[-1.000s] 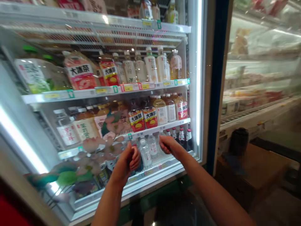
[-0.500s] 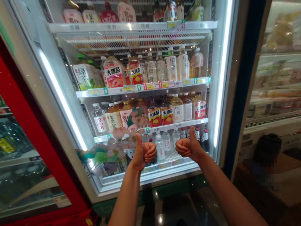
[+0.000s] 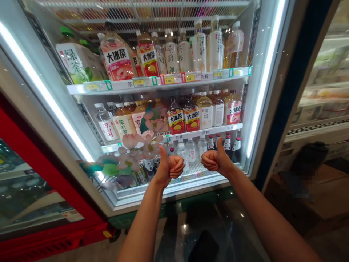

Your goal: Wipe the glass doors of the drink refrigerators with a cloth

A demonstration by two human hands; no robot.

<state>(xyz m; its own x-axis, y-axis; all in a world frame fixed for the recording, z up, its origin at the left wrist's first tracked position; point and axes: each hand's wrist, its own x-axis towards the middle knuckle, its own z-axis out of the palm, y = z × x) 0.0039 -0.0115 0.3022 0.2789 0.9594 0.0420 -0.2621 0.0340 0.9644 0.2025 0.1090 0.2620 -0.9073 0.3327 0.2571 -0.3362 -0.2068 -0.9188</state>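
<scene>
Both my hands are raised in front of the glass door of a lit drinks cooler (image 3: 174,109), closed into fists with thumbs up. My left hand (image 3: 169,168) is level with the lowest shelf, right beside a pink lotus decal (image 3: 133,156) on the glass. My right hand (image 3: 215,162) is nearest to small clear water bottles (image 3: 191,151) and dark glass bottles (image 3: 227,145) behind the glass. Neither hand holds anything. Whether my knuckles touch the glass I cannot tell. Bottled teas with 大冰茶 labels (image 3: 176,120) stand on the shelf above.
A red-framed glass cooler door (image 3: 40,182) stands to the left. A dark post (image 3: 289,91) edges the cooler on the right, beyond it a refrigerated display case (image 3: 321,109). A cardboard box (image 3: 327,193) sits at lower right, with a blurred dark object on it. Glossy dark flooring (image 3: 191,225) lies below.
A second ago both fists were curled with thumbs tucked; now both thumbs point up. The view has turned left and levelled, so the cooler sits further right and the red frame shows.
</scene>
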